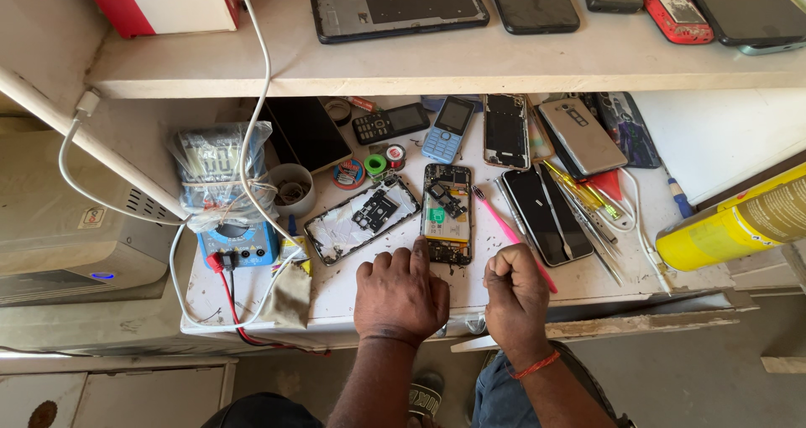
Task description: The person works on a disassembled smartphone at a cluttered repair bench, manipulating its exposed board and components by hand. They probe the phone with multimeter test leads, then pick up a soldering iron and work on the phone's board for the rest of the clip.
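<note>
Pinning the opened smartphone (447,214) flat on the tabletop (588,277) with left hand (400,295) fingertip at its lower edge | right hand (515,292) fisted just beside, contents unclear | pink pry tool (508,233) lying between phones | detached back cover (363,218) set aside at left.

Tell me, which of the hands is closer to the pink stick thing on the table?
Right. The right hand, curled into a fist, sits just beside the lower end of the pink tool. The left hand is farther off, its finger touching the opened phone.
</note>
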The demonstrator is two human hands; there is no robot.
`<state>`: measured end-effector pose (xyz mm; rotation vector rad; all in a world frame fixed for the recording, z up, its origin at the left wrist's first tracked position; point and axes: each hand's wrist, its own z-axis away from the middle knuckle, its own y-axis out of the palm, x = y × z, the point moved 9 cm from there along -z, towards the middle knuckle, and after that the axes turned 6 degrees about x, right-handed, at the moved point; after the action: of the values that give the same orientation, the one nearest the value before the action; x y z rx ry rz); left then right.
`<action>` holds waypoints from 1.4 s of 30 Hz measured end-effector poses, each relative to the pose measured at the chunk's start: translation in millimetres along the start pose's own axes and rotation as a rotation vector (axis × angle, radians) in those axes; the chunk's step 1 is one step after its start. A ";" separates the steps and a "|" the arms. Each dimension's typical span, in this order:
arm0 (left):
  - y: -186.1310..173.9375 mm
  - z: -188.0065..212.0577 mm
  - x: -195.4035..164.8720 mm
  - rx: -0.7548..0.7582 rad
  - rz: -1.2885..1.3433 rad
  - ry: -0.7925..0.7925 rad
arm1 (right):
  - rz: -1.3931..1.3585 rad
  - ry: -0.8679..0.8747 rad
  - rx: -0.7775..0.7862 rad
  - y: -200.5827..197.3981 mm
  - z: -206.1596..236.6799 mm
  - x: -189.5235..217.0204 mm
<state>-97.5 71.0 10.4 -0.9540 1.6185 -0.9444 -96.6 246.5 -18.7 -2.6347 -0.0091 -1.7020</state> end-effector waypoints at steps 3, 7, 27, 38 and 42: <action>1.5 -0.1 0.2 0.013 -0.013 -0.003 | 0.123 -0.028 -0.019 -1.5 -0.4 4.6; 3.0 -1.0 0.7 0.019 -0.016 -0.007 | 0.133 -0.027 -0.023 -1.2 -1.4 6.0; 1.5 -1.7 0.1 -0.017 -0.011 0.016 | 0.510 -0.026 0.026 17.3 -11.7 38.8; -2.6 -0.5 -2.3 -0.038 -0.005 0.028 | 0.587 -0.040 0.025 18.8 -13.0 35.9; -2.4 0.9 0.0 -0.042 -0.002 0.030 | 0.276 0.063 -0.021 8.6 -8.9 22.4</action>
<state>-96.3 70.0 12.4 -0.9744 1.6689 -0.9330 -95.5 237.9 5.3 -2.4548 0.3565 -1.6967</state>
